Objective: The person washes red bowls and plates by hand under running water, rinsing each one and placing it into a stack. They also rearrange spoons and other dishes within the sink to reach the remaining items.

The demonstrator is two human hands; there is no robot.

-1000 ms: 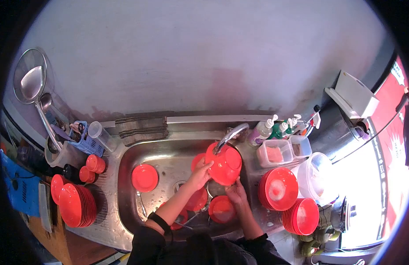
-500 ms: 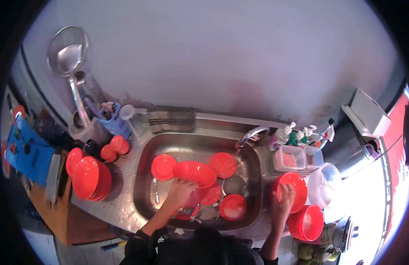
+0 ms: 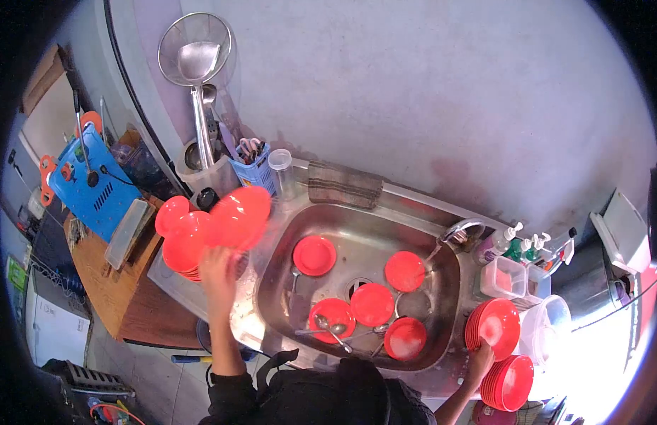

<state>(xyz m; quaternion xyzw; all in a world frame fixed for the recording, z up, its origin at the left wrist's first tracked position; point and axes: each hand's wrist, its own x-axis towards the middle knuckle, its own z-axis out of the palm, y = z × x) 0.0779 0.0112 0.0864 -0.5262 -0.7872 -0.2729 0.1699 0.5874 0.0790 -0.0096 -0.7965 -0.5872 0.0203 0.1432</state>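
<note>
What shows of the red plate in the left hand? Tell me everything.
The red plate is round, shallow and glossy, plastic by its look, with bright glints on its face. It is tilted steeply. The left hand grips its lower rim and holds it up left of the sink, over the stack of red plates on the counter. Whether it touches that stack cannot be told.

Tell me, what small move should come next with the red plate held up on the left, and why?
Probably lower the red plate in the left hand onto the left stack: it hangs tilted just above that pile beside the sink, while the right hand touches the right stack.
</note>
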